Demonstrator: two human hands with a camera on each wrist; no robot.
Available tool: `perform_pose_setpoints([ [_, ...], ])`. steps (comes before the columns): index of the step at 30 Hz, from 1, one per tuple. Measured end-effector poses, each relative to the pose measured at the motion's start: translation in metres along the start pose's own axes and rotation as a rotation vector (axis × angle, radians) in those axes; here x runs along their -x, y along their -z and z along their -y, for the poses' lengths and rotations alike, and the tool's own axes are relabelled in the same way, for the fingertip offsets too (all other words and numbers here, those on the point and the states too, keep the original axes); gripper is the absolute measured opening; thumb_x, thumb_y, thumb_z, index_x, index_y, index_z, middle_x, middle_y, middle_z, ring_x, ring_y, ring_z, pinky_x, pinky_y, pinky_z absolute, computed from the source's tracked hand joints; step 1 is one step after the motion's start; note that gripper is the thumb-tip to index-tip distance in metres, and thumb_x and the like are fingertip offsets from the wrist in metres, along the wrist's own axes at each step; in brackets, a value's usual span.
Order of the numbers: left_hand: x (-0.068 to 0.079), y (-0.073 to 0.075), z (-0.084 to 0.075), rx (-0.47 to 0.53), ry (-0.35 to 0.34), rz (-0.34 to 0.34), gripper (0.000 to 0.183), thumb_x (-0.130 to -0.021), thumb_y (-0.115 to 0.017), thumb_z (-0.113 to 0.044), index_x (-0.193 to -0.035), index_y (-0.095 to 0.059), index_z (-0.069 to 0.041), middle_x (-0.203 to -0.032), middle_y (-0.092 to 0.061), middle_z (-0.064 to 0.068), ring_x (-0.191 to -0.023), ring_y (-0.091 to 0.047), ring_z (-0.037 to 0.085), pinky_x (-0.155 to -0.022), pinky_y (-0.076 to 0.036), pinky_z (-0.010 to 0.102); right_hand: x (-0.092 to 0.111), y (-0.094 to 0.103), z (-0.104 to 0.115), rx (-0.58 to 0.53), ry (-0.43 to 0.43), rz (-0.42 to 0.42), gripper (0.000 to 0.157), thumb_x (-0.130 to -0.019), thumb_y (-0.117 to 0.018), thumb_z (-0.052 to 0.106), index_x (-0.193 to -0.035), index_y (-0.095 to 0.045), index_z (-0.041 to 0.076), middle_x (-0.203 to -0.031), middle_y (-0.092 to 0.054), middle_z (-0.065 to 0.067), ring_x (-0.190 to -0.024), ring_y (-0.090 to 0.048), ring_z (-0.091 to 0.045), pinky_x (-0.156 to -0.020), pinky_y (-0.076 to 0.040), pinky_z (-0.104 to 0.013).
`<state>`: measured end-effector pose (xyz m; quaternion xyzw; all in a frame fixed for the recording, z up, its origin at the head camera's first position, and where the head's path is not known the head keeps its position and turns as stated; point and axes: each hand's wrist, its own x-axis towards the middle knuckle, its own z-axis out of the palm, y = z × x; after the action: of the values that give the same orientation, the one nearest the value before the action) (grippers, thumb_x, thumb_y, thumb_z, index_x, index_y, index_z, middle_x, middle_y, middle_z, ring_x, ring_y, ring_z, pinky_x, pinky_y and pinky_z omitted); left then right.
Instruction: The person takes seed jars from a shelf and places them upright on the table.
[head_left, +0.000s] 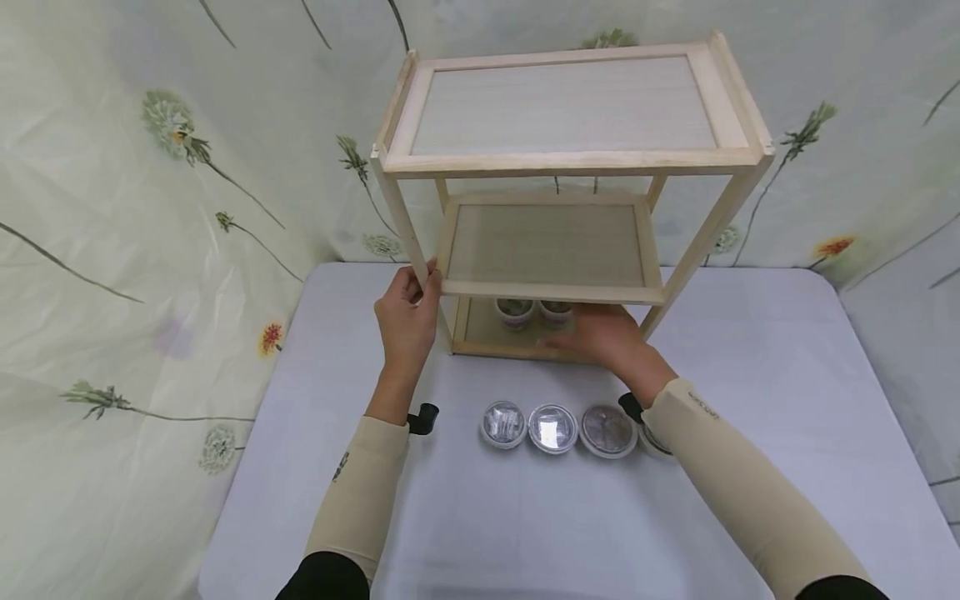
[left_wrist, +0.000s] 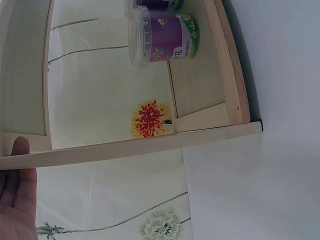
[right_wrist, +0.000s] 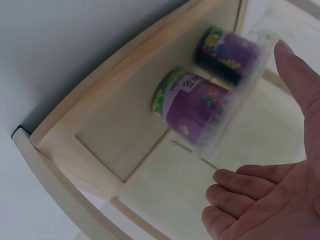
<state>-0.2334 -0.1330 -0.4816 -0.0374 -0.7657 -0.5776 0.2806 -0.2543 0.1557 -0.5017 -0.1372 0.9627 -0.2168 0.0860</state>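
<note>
A three-tier wooden shelf rack point(head_left: 577, 162) stands towards the back of the table. My left hand point(head_left: 408, 317) grips its left front post point(left_wrist: 100, 154) at about the middle tier. Two small tubs with purple labels stand on the bottom tier: one tub point(right_wrist: 192, 107) and, beside it, another tub point(right_wrist: 227, 55). My right hand point(head_left: 607, 337) reaches in under the middle tier. In the right wrist view that hand point(right_wrist: 265, 200) has its fingers extended and thumb apart, near the tubs and holding nothing. The middle tier partly hides both tubs in the head view.
On the white table point(head_left: 450, 517), a row of clear-lidded tubs lies in front of the rack: a left tub point(head_left: 503, 424), a middle tub point(head_left: 553, 429) and a wider tub point(head_left: 609, 431). Another tub point(head_left: 656, 443) is partly hidden by my right wrist. Flower-patterned sheeting point(head_left: 150, 333) surrounds the table.
</note>
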Motion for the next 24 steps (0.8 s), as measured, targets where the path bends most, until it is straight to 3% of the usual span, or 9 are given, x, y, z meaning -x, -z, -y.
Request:
perform_pose_setpoints([
  [9, 0.0, -0.001, 0.001, -0.019, -0.002, 0.001, 0.019, -0.103, -0.069, -0.017, -0.113, -0.074, -0.002, -0.114, -0.078, 0.003, -0.097, -0.076, 0.015, -0.081, -0.061, 0.032, -0.014, 0.0, -0.003, -0.084, -0.033, 0.033, 0.095, -0.09, -0.08, 0.048, -0.163, -0.031, 0.013, -0.161, -0.037, -0.018, -0.149, -0.035, -0.04, -0.116, -0.034, -0.058],
  [18, -0.001, 0.0, 0.002, -0.041, 0.002, -0.006, 0.018, -0.103, -0.069, -0.017, -0.113, -0.074, -0.003, -0.113, -0.078, 0.001, -0.096, -0.076, 0.011, -0.079, -0.061, 0.032, -0.026, -0.007, -0.004, -0.152, -0.108, 0.086, 0.097, -0.088, -0.081, 0.051, -0.163, -0.029, 0.015, -0.162, -0.036, -0.016, -0.149, -0.034, -0.039, -0.115, -0.035, -0.061],
  [24, -0.001, 0.0, 0.002, -0.038, 0.002, -0.003, 0.018, -0.102, -0.069, -0.017, -0.113, -0.074, -0.003, -0.114, -0.078, 0.001, -0.095, -0.076, 0.014, -0.078, -0.06, 0.029, -0.031, -0.009, -0.008, -0.19, -0.111, 0.081, 0.093, -0.088, -0.081, 0.051, -0.16, -0.035, 0.017, -0.158, -0.038, -0.015, -0.147, -0.035, -0.038, -0.117, -0.032, -0.062],
])
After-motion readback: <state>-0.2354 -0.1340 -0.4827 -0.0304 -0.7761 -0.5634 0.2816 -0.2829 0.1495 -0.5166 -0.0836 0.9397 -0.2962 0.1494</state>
